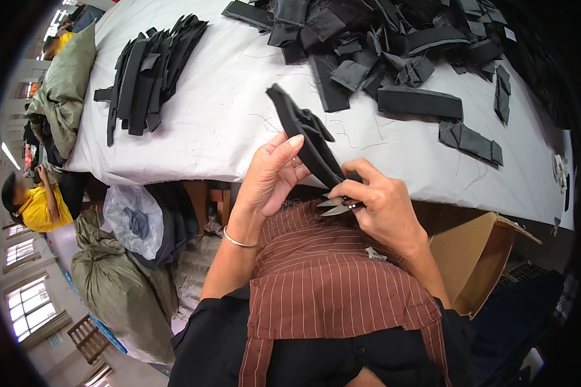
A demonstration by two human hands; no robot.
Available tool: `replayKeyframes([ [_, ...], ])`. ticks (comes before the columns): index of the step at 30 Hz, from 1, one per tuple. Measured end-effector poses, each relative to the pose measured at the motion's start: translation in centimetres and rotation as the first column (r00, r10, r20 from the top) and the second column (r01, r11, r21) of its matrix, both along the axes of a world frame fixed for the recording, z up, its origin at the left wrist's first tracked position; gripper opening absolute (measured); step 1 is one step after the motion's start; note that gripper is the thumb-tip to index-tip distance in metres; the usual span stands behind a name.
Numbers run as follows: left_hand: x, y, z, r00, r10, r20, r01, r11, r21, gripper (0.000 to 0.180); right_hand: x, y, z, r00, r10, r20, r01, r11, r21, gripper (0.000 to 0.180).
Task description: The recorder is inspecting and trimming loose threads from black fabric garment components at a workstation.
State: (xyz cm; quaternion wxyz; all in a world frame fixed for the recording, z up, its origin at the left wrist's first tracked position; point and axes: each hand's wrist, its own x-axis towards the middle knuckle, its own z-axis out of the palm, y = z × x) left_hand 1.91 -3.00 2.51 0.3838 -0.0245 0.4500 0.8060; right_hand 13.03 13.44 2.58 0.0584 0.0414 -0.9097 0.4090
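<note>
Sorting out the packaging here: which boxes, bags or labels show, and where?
Open brown cardboard box: right of the lap, below the table edge.
Clear plastic bag: left, under the table, dark cloth inside.
Green woven sacks: lower left, bulging.
Small white tag: on the striped apron.

White-covered table (193,122), green sacks (119,290) on pale floor, bright windows (29,309) at left.

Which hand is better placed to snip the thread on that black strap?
Probably the right hand: it holds the snips with the blades at the strap's lower end. The left hand is gripping the strap, steadying it.
</note>
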Motion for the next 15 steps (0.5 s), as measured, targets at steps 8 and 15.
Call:
replayKeyframes([
  [8, -0.1, -0.4, -1.3, 0.991, 0.123, -0.057, -0.122, 0.992, 0.014, 0.026, -1.0, -0.4, -1.1, 0.993, -0.117, 0.019, 0.118, 0.965, -0.235, 0.023],
  [15, 0.2, -0.3, -1.0, 0.936, 0.181, -0.302, -0.202, 0.979, -0.039, 0.022, -1.6, 0.4, -0.3, 0.964, -0.259, 0.065, 0.265, 0.905, -0.332, 0.021],
])
